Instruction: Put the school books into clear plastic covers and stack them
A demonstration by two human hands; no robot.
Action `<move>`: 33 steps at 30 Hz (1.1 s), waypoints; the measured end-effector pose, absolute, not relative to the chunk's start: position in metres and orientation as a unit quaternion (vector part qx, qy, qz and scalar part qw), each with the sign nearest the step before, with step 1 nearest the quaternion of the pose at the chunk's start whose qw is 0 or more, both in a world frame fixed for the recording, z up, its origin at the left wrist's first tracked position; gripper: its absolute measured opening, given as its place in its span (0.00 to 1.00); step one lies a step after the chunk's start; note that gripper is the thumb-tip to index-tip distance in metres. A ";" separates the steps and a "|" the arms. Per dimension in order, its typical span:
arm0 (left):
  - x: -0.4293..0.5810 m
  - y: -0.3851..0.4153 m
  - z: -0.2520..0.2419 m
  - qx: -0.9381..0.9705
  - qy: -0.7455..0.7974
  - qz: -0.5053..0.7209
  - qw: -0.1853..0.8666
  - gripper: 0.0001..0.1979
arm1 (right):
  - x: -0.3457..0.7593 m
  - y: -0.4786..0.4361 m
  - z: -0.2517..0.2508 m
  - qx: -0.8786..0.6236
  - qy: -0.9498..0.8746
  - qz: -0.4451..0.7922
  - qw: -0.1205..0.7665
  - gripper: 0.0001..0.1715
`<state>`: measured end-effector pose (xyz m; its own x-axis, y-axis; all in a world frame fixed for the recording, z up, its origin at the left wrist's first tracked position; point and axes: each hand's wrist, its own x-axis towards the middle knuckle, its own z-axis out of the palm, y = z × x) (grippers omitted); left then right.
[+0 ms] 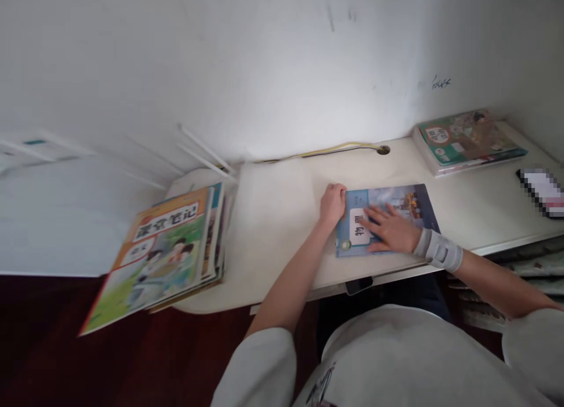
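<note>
Blue book: thin blue-covered paperback textbook [396, 210], flat on the white table [282, 219], near its front edge.
Left hand [332, 202]: curled over the book's left edge, fingers bent, gripping that edge.
Right hand [392, 228]: spread flat, palm down on the cover; grey wrist brace [438, 249] behind.
Left side: leaning stack of colourful workbooks [167, 248], overhanging the table's corner.
Far right: green-covered book pile [469, 140] against the wall.
Behind: yellow cable [335, 148] into a round hole.

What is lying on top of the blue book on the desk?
The right hand rests flat on the blue book; the left hand grips its left edge. The cover beneath the palm is hidden.
</note>
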<state>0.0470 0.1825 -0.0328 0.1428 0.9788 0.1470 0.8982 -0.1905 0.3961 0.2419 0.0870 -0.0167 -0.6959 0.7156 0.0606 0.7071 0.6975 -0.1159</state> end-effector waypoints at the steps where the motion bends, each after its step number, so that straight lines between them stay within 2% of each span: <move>1: 0.047 0.182 -0.033 0.747 0.628 0.190 0.108 0.14 | 0.232 0.084 -0.018 -0.367 -0.928 0.054 0.046 0.41; 6: 0.047 0.180 -0.031 0.749 0.622 0.192 0.124 0.13 | 0.242 0.073 -0.026 -0.404 -0.911 0.048 0.062 0.37; 12: 0.046 0.182 -0.029 0.755 0.622 0.169 0.120 0.14 | 0.274 0.056 -0.030 -0.488 -0.871 -0.005 0.064 0.38; 16: 0.050 0.171 -0.020 0.777 0.614 0.140 0.023 0.15 | 0.287 0.050 -0.034 -0.527 -0.847 -0.031 0.065 0.40; 20: 0.076 0.127 -0.014 0.843 0.512 0.144 -0.075 0.20 | 0.291 0.050 -0.035 -0.535 -0.842 -0.039 0.051 0.41; 22: 0.093 0.102 -0.017 0.888 0.442 0.115 -0.051 0.22 | 0.290 0.050 -0.034 -0.533 -0.844 -0.039 0.048 0.42; 25: 0.103 0.088 -0.024 0.904 0.423 0.062 0.015 0.25 | 0.288 0.050 -0.033 -0.530 -0.846 -0.039 0.046 0.41; 33: 0.059 0.149 -0.035 0.817 0.572 0.016 0.067 0.32 | 0.296 0.052 -0.029 -0.514 -0.855 -0.038 0.047 0.38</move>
<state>0.0591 0.1488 -0.0347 0.3453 0.9371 -0.0512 0.9328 -0.3368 0.1280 0.2960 0.0522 -0.0290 -0.4666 0.8764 0.1191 0.8836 0.4680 0.0174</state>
